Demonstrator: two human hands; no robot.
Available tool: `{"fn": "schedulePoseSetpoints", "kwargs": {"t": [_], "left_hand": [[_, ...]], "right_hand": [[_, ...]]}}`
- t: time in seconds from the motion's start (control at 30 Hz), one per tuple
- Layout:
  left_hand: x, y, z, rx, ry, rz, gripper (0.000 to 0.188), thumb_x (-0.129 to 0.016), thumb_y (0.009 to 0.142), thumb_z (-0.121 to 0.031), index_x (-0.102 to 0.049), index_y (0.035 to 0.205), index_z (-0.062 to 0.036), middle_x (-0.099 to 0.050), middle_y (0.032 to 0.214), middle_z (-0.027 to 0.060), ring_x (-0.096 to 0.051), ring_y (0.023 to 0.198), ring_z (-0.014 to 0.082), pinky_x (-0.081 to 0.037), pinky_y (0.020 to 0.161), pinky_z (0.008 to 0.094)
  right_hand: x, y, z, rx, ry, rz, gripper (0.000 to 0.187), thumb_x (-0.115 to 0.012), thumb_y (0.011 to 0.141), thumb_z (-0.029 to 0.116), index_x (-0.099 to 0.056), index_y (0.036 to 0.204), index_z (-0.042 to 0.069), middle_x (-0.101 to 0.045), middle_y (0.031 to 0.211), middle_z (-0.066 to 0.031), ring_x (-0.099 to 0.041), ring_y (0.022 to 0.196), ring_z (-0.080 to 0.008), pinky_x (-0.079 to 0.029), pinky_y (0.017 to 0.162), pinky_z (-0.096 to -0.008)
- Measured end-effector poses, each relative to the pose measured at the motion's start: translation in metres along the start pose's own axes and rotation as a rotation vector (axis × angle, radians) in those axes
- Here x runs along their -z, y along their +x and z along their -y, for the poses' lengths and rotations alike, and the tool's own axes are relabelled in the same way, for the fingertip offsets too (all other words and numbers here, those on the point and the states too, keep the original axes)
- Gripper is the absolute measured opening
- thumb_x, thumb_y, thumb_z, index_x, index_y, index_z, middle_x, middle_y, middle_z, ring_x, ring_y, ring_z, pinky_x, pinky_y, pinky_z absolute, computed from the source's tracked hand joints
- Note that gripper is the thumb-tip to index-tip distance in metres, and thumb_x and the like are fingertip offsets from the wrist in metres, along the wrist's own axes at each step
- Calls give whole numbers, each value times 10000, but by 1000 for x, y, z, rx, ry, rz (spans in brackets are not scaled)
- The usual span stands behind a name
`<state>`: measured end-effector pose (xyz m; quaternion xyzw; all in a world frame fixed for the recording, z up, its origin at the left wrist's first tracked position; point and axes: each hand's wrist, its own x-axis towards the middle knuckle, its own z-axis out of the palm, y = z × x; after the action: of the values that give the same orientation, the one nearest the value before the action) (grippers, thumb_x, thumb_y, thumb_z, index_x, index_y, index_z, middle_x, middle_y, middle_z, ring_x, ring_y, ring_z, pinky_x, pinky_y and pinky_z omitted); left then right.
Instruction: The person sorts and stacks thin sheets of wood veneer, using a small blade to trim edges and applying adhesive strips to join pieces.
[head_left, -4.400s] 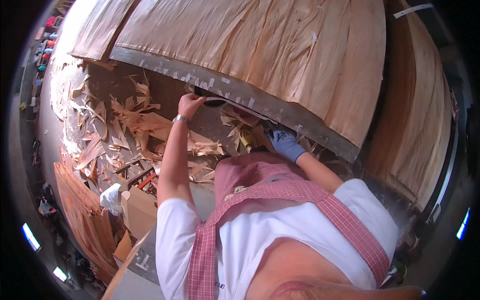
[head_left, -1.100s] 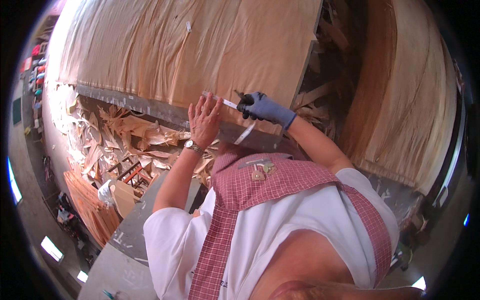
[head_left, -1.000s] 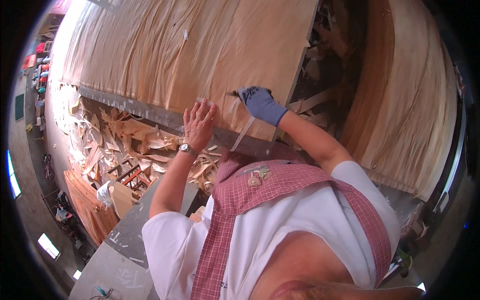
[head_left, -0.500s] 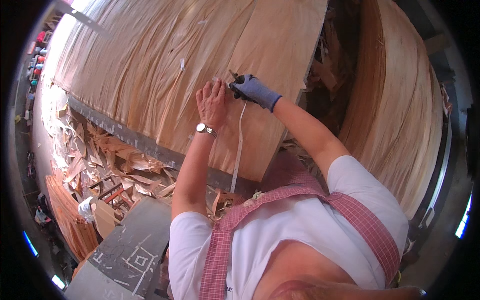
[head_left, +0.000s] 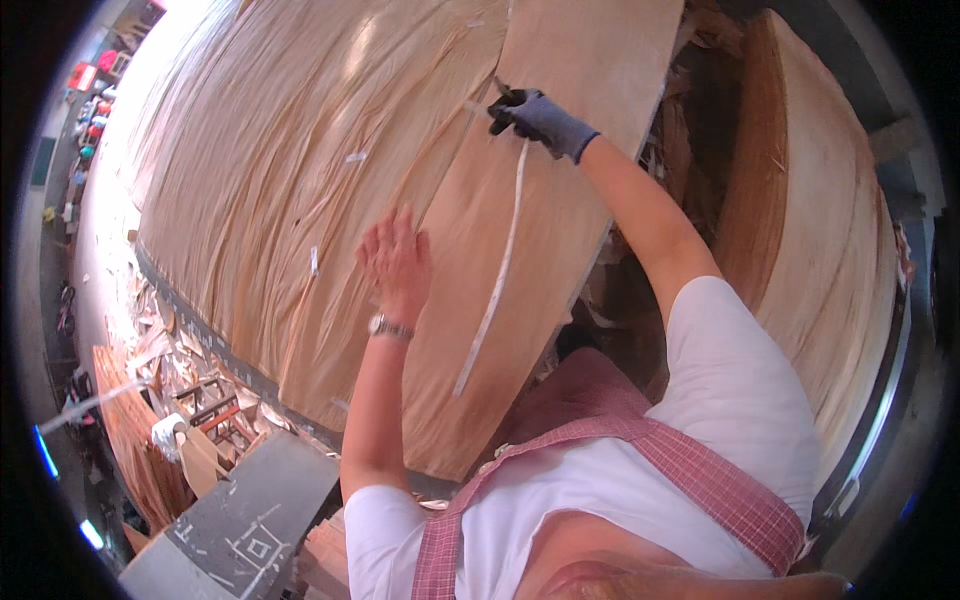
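Note:
Thin wood veneer sheets lie spread before me: a smooth one on the right meets wrinkled veneer along a seam. My right hand, in a grey-blue glove with dark fingers, is closed at that seam. From it a long white tape strip trails back towards me over the smooth sheet. A short dark tip pokes out past the fingers; its kind I cannot make out. My left hand, bare with a wristwatch, is open with fingers stretched out over the wrinkled veneer, left of the seam.
Several short tape pieces stick to the veneer. A tall veneer stack stands at the right, beyond a dark gap holding scraps. Veneer scraps, a grey board and stacked wood strips are at the lower left.
My right hand has moved farther along the seam, drawing the tape strip along. My left hand, formerly beside it, is now apart and nearer me. The view has shifted too.

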<state>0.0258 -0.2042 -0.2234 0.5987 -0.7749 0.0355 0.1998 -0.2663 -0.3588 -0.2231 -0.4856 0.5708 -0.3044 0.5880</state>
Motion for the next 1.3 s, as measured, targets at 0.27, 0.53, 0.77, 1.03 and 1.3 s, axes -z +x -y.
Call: {"fn": "schedulePoseSetpoints", "kwargs": {"t": [0.27,0.53,0.77,1.03,1.3], "left_hand": [[-96,131,-73,49,53,-79,363,-666,825,-259,-631,1186,-243,-495,1332,38,-436,1213,267,-327,982,448],[-99,142,-93,201,-71,1,260,-646,842,-234,-689,1097,-207,-595,1245,-6,-461,1224,231,-317,976,425],[-101,133,-108,46,-1,3,332,-585,841,-154,-649,1162,-101,-584,1302,27,-454,1244,250,-308,995,447],[-111,146,-110,-66,141,48,315,-536,851,-138,-622,1143,-58,-622,1234,64,-477,1248,266,-307,1046,486],[-107,231,-138,189,75,157,305,-563,836,-107,-624,1136,-112,-614,1220,60,-512,1183,265,-349,994,465]], "right_hand": [[-1,35,-5,-158,42,157,257,-667,839,306,-669,769,59,-672,683,-52,-533,505,-109,-403,449,-252],[10,29,-4,-180,119,125,210,-674,842,244,-639,818,39,-656,683,-60,-556,525,-118,-431,474,-254],[15,34,-5,-188,135,159,230,-671,848,276,-641,816,50,-654,677,-45,-554,527,-110,-430,482,-248],[90,47,-17,309,-1032,168,282,-586,897,271,-612,965,-1,-689,796,-109,-655,656,-156,-511,577,-302],[236,193,39,99,-104,139,234,-599,900,244,-611,983,25,-673,722,-85,-546,532,-120,-447,486,-278]]}}
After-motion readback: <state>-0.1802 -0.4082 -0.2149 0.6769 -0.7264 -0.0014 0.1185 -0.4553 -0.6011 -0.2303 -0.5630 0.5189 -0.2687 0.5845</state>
